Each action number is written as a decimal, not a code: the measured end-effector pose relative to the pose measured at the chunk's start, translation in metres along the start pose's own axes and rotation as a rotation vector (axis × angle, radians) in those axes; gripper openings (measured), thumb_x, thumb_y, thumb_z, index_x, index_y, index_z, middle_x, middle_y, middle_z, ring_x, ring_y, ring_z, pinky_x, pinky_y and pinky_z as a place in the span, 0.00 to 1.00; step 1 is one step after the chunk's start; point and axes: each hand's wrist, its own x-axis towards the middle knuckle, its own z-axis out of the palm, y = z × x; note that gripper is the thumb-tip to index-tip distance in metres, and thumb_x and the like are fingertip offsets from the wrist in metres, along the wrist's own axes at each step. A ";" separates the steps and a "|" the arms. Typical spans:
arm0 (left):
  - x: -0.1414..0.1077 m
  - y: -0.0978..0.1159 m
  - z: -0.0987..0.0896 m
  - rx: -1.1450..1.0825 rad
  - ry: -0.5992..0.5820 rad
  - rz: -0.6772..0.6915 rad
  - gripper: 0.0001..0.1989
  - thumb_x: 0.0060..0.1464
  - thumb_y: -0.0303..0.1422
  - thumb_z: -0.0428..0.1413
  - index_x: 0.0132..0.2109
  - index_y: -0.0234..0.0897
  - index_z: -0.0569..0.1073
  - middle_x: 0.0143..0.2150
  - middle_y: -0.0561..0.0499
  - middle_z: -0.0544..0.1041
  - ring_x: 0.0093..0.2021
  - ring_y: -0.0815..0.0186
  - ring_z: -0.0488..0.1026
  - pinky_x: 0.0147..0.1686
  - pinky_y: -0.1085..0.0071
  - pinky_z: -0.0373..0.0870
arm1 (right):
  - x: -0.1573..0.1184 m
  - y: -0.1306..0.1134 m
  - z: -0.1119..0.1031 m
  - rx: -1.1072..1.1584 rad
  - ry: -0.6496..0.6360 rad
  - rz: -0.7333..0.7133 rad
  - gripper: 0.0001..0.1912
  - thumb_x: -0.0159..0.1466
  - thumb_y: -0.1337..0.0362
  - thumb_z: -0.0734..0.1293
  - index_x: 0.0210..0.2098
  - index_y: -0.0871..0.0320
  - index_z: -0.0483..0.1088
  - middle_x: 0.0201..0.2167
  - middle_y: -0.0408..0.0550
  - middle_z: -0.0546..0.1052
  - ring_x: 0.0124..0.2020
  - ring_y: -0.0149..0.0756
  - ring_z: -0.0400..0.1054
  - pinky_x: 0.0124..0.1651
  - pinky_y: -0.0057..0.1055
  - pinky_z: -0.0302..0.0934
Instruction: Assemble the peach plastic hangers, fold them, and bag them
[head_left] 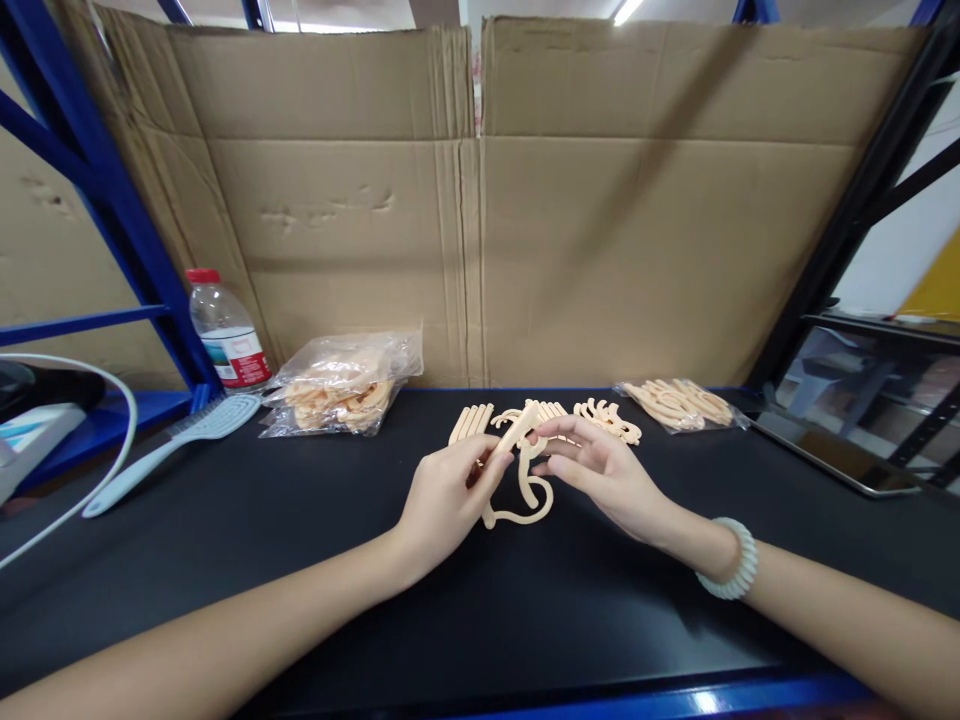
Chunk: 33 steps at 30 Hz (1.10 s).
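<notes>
My left hand [451, 492] is closed on a straight, pale wooden-looking stick [517, 428], pinched between thumb and fingers and slanting up to the right. My right hand [600, 472], wearing a pale coiled band at the wrist, is close to the stick's upper end, its fingers curved and partly apart; whether they grip a piece is unclear. Below and between the hands is a curved pale piece [541, 508]. Behind them on the black table lie a row of straight sticks [472, 423] and a group of wavy pieces [606, 418].
A bag of pale pieces [341, 390] lies at the back left, another bag [679, 403] at the back right. A bottle [229, 335], hairbrush [187, 435] and white cable are at left; a flat tray-like object [832, 455] is at right. Cardboard [637, 230] stands behind.
</notes>
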 end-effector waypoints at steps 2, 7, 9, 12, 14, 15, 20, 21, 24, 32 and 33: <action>0.000 -0.002 -0.001 0.043 0.017 0.016 0.09 0.59 0.34 0.51 0.37 0.40 0.76 0.25 0.53 0.73 0.24 0.68 0.67 0.27 0.75 0.60 | 0.000 -0.004 0.001 0.042 0.034 0.028 0.14 0.61 0.61 0.68 0.45 0.55 0.66 0.42 0.49 0.74 0.45 0.38 0.72 0.51 0.41 0.66; 0.001 -0.007 -0.002 0.066 0.013 0.014 0.11 0.60 0.35 0.50 0.45 0.42 0.74 0.38 0.50 0.78 0.35 0.63 0.73 0.36 0.73 0.64 | 0.001 -0.012 0.001 0.010 0.119 0.133 0.16 0.61 0.58 0.67 0.46 0.57 0.64 0.31 0.45 0.73 0.28 0.31 0.71 0.29 0.30 0.68; 0.001 -0.008 -0.001 0.087 0.026 0.027 0.13 0.59 0.36 0.52 0.50 0.44 0.73 0.45 0.50 0.78 0.40 0.61 0.75 0.39 0.73 0.65 | 0.002 -0.011 0.002 -0.007 0.153 0.199 0.15 0.62 0.56 0.65 0.45 0.57 0.62 0.29 0.43 0.72 0.22 0.28 0.68 0.21 0.25 0.62; 0.000 -0.009 -0.001 0.276 0.036 0.165 0.15 0.58 0.36 0.53 0.52 0.44 0.71 0.47 0.50 0.78 0.37 0.63 0.76 0.34 0.75 0.67 | 0.000 -0.008 0.002 -0.074 0.038 0.271 0.15 0.64 0.53 0.61 0.39 0.59 0.62 0.25 0.42 0.71 0.17 0.25 0.63 0.17 0.23 0.56; -0.001 -0.010 -0.002 0.479 0.031 0.340 0.14 0.60 0.34 0.51 0.52 0.41 0.71 0.41 0.49 0.79 0.29 0.66 0.76 0.25 0.77 0.64 | -0.002 -0.007 0.002 -0.118 -0.114 0.283 0.16 0.66 0.51 0.59 0.38 0.60 0.62 0.23 0.41 0.70 0.15 0.23 0.61 0.15 0.21 0.52; -0.001 -0.010 -0.003 0.569 0.034 0.433 0.13 0.61 0.33 0.50 0.51 0.39 0.71 0.37 0.50 0.79 0.26 0.68 0.74 0.21 0.77 0.62 | -0.004 -0.008 0.002 -0.125 -0.170 0.291 0.17 0.66 0.50 0.58 0.39 0.60 0.61 0.23 0.41 0.70 0.14 0.22 0.60 0.15 0.20 0.50; -0.001 -0.009 -0.007 0.753 0.033 0.717 0.09 0.62 0.28 0.48 0.47 0.32 0.68 0.28 0.54 0.75 0.21 0.69 0.71 0.17 0.75 0.61 | -0.009 -0.014 0.006 -0.122 -0.254 0.379 0.18 0.67 0.50 0.57 0.38 0.60 0.62 0.18 0.37 0.68 0.10 0.19 0.54 0.13 0.18 0.46; -0.001 -0.008 -0.007 0.767 0.015 0.736 0.08 0.61 0.27 0.48 0.46 0.32 0.68 0.28 0.54 0.75 0.21 0.69 0.71 0.17 0.75 0.61 | -0.009 -0.014 0.006 -0.130 -0.263 0.399 0.19 0.67 0.49 0.57 0.38 0.60 0.62 0.17 0.37 0.67 0.10 0.19 0.53 0.12 0.18 0.45; -0.002 -0.006 -0.006 0.817 -0.062 0.753 0.07 0.59 0.23 0.47 0.43 0.32 0.67 0.28 0.54 0.74 0.21 0.69 0.71 0.16 0.75 0.61 | -0.009 -0.013 0.006 -0.129 -0.281 0.461 0.19 0.66 0.49 0.56 0.37 0.60 0.62 0.15 0.37 0.67 0.08 0.20 0.53 0.10 0.17 0.43; -0.006 0.002 -0.004 0.898 -0.270 0.708 0.10 0.58 0.19 0.43 0.39 0.32 0.66 0.27 0.51 0.72 0.20 0.66 0.70 0.14 0.74 0.62 | -0.009 -0.008 0.009 -0.198 -0.244 0.575 0.18 0.64 0.50 0.58 0.32 0.60 0.63 0.10 0.35 0.66 0.06 0.22 0.53 0.08 0.16 0.45; -0.007 0.003 -0.004 0.903 -0.296 0.690 0.09 0.57 0.19 0.43 0.39 0.32 0.66 0.28 0.51 0.72 0.20 0.66 0.71 0.14 0.74 0.63 | -0.009 -0.009 0.010 -0.206 -0.237 0.579 0.18 0.64 0.50 0.59 0.32 0.60 0.64 0.10 0.35 0.66 0.06 0.22 0.53 0.08 0.16 0.45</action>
